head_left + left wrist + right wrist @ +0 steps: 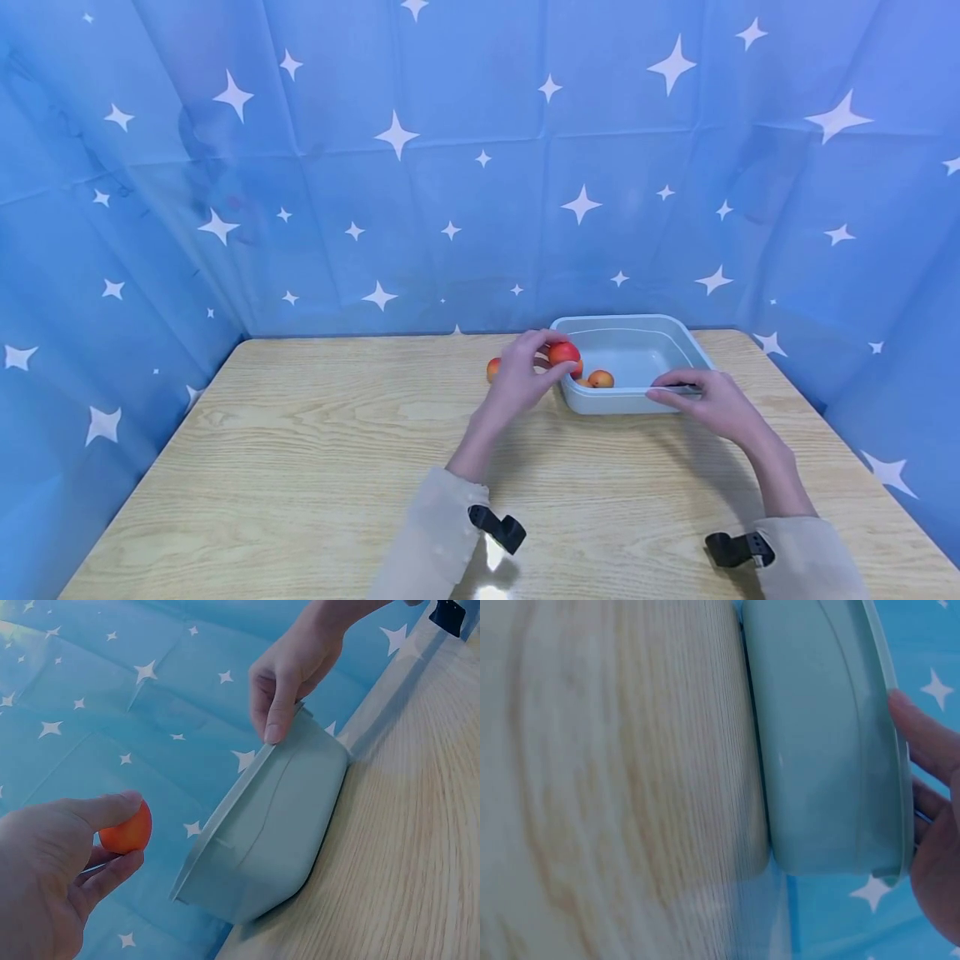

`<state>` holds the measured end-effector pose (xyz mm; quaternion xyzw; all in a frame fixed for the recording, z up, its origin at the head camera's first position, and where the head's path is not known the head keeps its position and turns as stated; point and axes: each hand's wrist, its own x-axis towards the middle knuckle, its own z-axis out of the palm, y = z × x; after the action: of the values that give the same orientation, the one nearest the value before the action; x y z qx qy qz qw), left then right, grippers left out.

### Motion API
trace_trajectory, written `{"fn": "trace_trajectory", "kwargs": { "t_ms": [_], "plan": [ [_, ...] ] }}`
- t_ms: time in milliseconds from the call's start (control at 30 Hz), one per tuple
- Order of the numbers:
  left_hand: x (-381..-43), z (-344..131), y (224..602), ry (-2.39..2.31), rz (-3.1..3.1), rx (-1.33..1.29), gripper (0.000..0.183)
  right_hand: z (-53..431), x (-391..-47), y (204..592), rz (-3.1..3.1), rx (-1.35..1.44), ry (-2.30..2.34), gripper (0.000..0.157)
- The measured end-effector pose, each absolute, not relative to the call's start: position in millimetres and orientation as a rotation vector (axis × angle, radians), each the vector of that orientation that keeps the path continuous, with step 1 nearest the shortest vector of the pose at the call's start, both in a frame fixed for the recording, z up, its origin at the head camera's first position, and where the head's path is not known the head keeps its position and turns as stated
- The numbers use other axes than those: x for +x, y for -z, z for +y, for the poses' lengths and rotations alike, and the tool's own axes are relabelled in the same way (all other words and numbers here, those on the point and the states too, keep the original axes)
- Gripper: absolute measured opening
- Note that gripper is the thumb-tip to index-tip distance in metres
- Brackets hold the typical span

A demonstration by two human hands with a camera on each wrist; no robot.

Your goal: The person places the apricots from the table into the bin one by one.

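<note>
My left hand (517, 371) pinches a small round red-orange fruit (564, 353) between thumb and fingers, above the left side of a pale blue-green plastic basin (615, 403). In the left wrist view the held fruit (127, 829) is apart from the basin wall (277, 817). Inside the basin, near its left end, lie a yellow-orange fruit (601, 379) and others partly hidden. Another fruit (492, 369) rests on the table left of the basin, half covered by my left hand. My right hand (723, 406) grips the basin's near rim toward the right, thumb outside.
The basin stands at the back of a light wood table (315, 467). A blue curtain with white stars (450, 167) hangs behind and at both sides. Black wrist cameras sit on the left sleeve (431, 533) and right sleeve (810, 558).
</note>
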<state>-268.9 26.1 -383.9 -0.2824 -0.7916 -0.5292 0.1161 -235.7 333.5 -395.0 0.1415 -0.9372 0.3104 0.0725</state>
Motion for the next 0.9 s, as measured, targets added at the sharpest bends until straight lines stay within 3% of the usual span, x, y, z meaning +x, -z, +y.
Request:
{"fn": "trace_trajectory", "kwargs": {
  "t_ms": [900],
  "plan": [
    [-272,69,392,1.396,-2.516,-0.913,0.038,333,-235,394,-2.818,0.427,-0.928,0.029]
  ]
}}
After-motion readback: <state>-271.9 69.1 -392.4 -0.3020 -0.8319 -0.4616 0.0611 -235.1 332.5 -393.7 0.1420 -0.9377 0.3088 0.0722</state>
